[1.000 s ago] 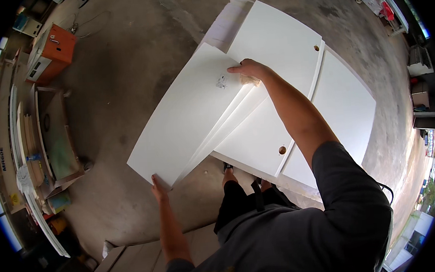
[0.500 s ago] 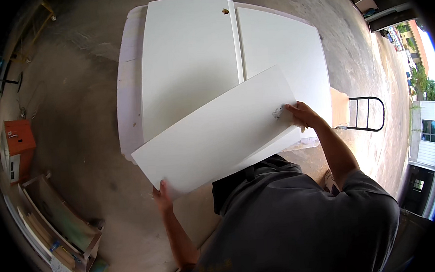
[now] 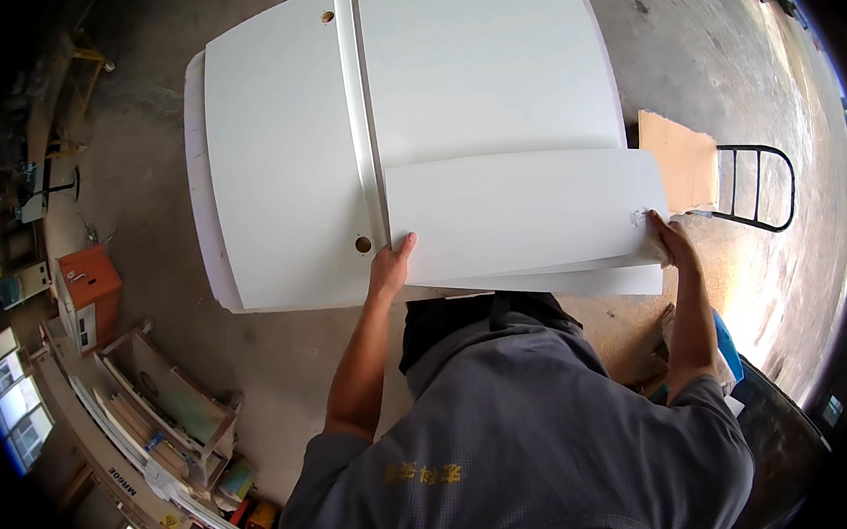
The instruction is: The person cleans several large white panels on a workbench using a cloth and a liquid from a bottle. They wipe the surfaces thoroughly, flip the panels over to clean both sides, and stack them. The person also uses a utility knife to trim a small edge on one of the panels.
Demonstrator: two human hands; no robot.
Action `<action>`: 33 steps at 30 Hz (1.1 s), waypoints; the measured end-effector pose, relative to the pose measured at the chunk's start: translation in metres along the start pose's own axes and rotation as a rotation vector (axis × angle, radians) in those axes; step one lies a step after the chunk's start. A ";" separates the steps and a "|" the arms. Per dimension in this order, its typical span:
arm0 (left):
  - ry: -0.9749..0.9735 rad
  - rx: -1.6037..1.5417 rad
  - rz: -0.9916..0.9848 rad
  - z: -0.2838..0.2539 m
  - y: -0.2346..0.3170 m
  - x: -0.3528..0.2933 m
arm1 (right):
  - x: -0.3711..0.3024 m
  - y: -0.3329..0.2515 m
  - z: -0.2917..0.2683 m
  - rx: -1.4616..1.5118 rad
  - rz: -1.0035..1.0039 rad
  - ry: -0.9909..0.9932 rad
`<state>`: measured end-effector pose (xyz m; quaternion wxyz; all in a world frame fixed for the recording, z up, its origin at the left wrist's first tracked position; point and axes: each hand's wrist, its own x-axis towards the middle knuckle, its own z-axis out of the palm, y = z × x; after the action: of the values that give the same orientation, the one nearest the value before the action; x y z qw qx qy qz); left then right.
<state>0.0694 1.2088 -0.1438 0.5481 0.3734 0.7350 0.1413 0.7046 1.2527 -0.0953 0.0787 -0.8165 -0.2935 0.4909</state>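
Note:
Both hands hold a white rectangular panel [image 3: 522, 210] by its short ends, level across my front. My left hand [image 3: 393, 266] is closed on the near left corner, thumb on top. At the other end, my right hand [image 3: 672, 240] grips the right edge beside a small dark smudge; its fingers are partly hidden below. The panel overlaps the near part of a large white board [image 3: 489, 66]. Under its near edge shows another white strip [image 3: 589, 281]. To the left lies a second large white board [image 3: 281, 157] with two round holes near its right edge.
The boards lie on a pale base sheet [image 3: 201, 181]. A tan board [image 3: 674, 157] and a black tubular handle [image 3: 758, 186] stand at the right. An orange cabinet [image 3: 90, 285] and a wooden frame [image 3: 175, 406] with stacked boards are at the left. A blue item [image 3: 727, 343] sits near my right arm.
The panel has turned from a slant to nearly level and moved right, over the right-hand board. My left hand has moved right and up with it. The view has shifted too.

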 end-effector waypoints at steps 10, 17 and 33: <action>0.500 0.137 0.139 0.049 0.014 0.008 | 0.043 0.016 0.041 -0.272 -0.348 0.293; 0.594 0.292 0.215 0.034 0.097 0.105 | 0.107 -0.072 0.027 -0.138 -0.360 0.281; 0.575 0.388 0.405 -0.069 0.261 0.360 | 0.306 -0.313 0.051 -0.011 -0.412 0.315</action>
<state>0.0663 1.6544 -0.2102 0.2008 0.5525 0.7829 0.2037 0.6413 1.6697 -0.2216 0.2174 -0.8063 -0.4402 0.3299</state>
